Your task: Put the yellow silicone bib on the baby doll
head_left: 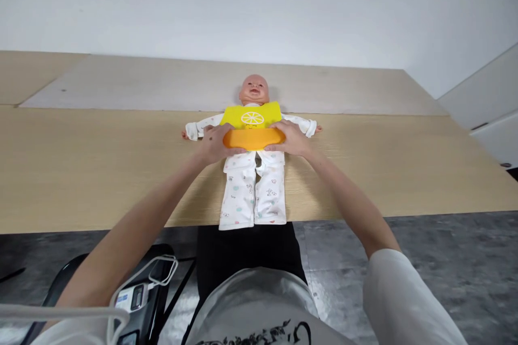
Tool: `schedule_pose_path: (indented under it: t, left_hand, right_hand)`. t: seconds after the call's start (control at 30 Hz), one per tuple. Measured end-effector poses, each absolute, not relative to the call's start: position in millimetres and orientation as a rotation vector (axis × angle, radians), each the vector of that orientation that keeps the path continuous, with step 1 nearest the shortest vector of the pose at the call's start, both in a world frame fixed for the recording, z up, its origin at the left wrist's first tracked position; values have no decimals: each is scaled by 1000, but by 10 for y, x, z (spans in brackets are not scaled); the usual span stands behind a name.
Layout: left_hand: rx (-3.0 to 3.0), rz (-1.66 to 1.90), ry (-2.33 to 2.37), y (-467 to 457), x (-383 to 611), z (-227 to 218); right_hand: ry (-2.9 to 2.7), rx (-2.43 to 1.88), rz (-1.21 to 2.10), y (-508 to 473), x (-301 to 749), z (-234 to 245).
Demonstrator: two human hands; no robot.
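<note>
A baby doll (pixel 254 90) lies face up on the table with its arms spread, dressed in white patterned pajamas (pixel 238 191). Over its chest is a yellow silicone bib (pixel 230 115) with a white lemon-slice print and an orange catch pocket (pixel 254 139) along its lower edge. My left hand (pixel 216 143) grips the pocket's left end, thumb toward the bottom. At the other end, my right hand (pixel 292 139) holds the pocket the same way. The doll's waist is partly hidden behind the bib and my hands.
The wooden table (pixel 101 172) has a pale grey strip (pixel 162 78) along the white wall. Below its front edge, at left, a black chair (pixel 157 285) carries a white power bank (pixel 131 297) with a white cable. A white cabinet (pixel 489 113) stands at right.
</note>
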State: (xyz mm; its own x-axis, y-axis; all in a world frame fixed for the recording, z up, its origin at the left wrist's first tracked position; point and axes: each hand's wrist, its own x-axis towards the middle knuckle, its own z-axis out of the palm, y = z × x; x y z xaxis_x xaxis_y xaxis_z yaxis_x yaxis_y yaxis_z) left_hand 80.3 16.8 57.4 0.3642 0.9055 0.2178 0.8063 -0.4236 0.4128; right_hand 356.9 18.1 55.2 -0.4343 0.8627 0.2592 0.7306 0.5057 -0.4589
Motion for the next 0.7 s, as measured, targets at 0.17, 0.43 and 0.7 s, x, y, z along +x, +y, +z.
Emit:
schedule_pose_path:
  t: [0.17, 0.43, 0.7]
  left_hand:
    - [2403, 580, 1658, 269, 779, 538]
    - [2305, 746, 1724, 370, 666, 462]
    - [2052, 771, 1494, 316, 589, 292]
  right_hand:
    - [-2224, -1370, 373, 159, 3524, 567]
    - [-2168, -1402, 285, 229, 3580, 489]
    - [-1992, -1269, 688, 258, 3735, 254]
